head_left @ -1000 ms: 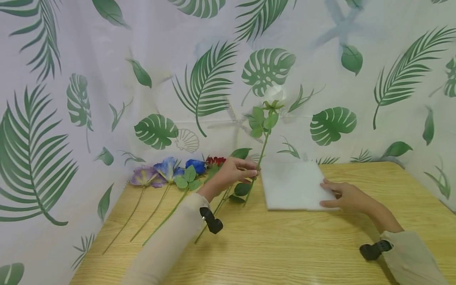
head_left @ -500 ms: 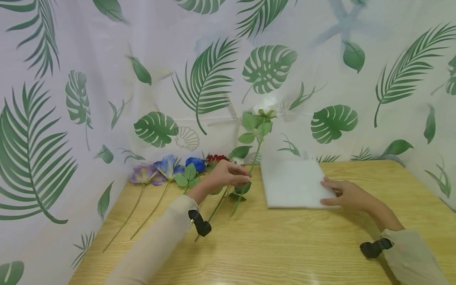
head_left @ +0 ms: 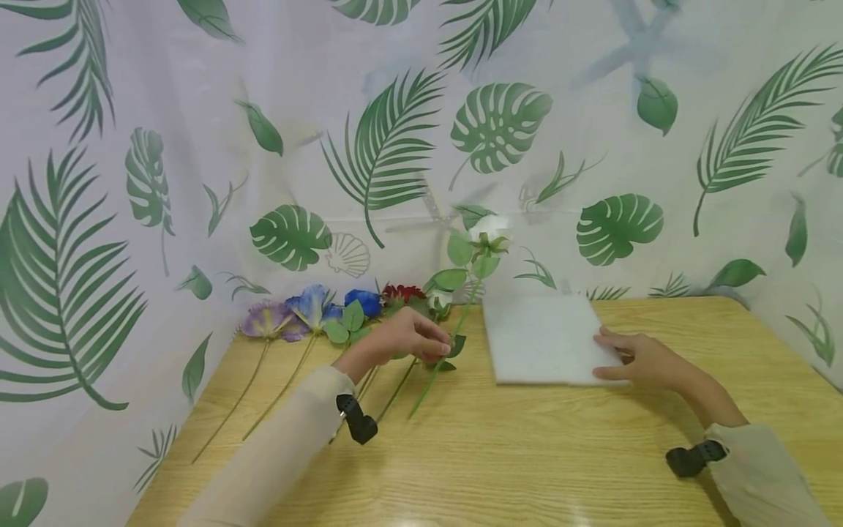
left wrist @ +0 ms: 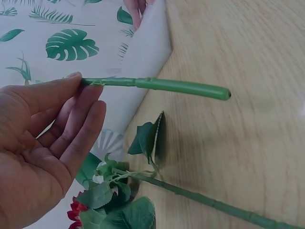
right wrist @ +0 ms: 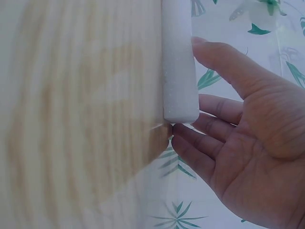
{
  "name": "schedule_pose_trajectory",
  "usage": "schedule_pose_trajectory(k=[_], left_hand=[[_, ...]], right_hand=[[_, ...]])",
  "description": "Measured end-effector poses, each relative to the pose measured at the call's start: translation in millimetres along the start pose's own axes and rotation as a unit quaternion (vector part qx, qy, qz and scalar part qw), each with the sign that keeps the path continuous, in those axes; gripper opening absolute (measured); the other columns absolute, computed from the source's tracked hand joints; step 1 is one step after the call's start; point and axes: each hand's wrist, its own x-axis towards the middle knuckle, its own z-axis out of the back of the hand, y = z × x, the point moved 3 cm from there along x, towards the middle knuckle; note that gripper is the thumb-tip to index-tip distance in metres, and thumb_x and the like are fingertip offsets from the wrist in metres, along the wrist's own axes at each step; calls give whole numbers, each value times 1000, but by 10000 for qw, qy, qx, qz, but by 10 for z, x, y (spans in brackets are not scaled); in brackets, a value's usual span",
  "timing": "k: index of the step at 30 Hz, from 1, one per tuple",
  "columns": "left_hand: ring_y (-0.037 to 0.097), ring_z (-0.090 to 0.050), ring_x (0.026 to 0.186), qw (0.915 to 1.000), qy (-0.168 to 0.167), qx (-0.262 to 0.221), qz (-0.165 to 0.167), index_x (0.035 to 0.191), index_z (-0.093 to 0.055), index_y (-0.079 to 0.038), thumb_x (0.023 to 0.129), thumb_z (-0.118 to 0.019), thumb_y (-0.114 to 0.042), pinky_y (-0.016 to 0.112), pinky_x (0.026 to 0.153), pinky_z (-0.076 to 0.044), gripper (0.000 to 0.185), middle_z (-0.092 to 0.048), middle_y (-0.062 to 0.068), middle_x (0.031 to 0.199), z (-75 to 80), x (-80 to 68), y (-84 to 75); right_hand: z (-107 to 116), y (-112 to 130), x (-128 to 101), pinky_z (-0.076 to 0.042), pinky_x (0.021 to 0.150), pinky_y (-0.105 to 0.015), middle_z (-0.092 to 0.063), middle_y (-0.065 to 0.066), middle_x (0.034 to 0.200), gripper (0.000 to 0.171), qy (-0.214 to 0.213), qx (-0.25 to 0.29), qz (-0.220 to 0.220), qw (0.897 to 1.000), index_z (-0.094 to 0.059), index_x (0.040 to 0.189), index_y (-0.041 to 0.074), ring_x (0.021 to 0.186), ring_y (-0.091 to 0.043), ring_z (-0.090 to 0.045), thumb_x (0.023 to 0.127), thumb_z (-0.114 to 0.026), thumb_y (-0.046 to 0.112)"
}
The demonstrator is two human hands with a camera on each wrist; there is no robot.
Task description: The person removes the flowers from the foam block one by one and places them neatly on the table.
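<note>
On the wooden table (head_left: pixel 527 454) we hold a white rose (head_left: pixel 489 228) in our left hand (head_left: pixel 402 338). Our fingers (left wrist: pixel 76 114) pinch its green stem (left wrist: pixel 181 87) partway up, so the flower stands up and leans to the right, with its bottom end just over the wood. Our right hand (head_left: pixel 642 360) rests on the near right corner of a white foam block (head_left: pixel 543 338), fingers fairly straight, holding it flat but not gripping it.

We think we are at the step of bringing the rose over to the foam. The next move likely needs the stem tip turned down and pushed in, while the right hand keeps the block from sliding.

The stem looks like smooth, hard plastic with a round end. The leaves look like thin cloth. The foam is flat, square and soft-looking with round edges. More fake flowers (head_left: pixel 316 311), purple, blue and red, lie in a row at the far left. A leaf-print cloth (head_left: pixel 197 146) hangs behind.
</note>
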Motion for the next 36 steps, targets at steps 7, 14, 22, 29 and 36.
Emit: schedule_pose_trajectory(k=[7, 14, 22, 29, 36], left_hand=[[20, -76, 85, 9999, 13, -30, 160, 115, -75, 2, 95, -72, -11, 45, 89, -63, 24, -77, 17, 110, -19, -37, 147], [12, -73, 78, 9994, 39, -88, 344, 113, -75, 4, 95, -72, -9, 43, 87, -64, 23, -77, 16, 105, -82, -60, 218], [12, -74, 75, 9981, -132, -74, 592, 106, -77, 6, 92, -74, -5, 37, 80, -65, 18, -77, 18, 105, -135, -56, 334], [14, -74, 75, 9965, -134, -99, 821, 107, -77, 5, 92, -74, -5, 36, 78, -65, 18, -77, 17, 103, -155, -77, 396], [12, -72, 70, 9958, -35, -94, 907, 104, -77, 6, 91, -75, -5, 35, 74, -65, 17, -77, 16, 94, -187, -68, 435]], right_hand=[[-7, -4, 0, -43, 108, -62, -32, -36, 155, 90, 12, 49, 3, 10000, -40, 149, -10, 140, -56, -38, 89, -77, 45], [-2, -13, 6, -43, 108, -63, -33, -35, 154, 90, -19, -39, 26, 10000, -41, 149, -10, 140, -56, -37, 88, -78, 45], [-4, -15, 6, -44, 107, -62, -33, -35, 155, 89, 8, -7, 56, 10000, -41, 149, -11, 139, -55, -39, 89, -77, 45], [5, -7, 1, -42, 109, -63, -33, -36, 155, 89, 5, -18, 53, 10000, -41, 148, -11, 140, -56, -36, 89, -78, 44], [-1, -28, 3, -43, 108, -63, -33, -36, 154, 88, 17, -15, 54, 10000, -41, 148, -11, 139, -56, -38, 89, -78, 43]])
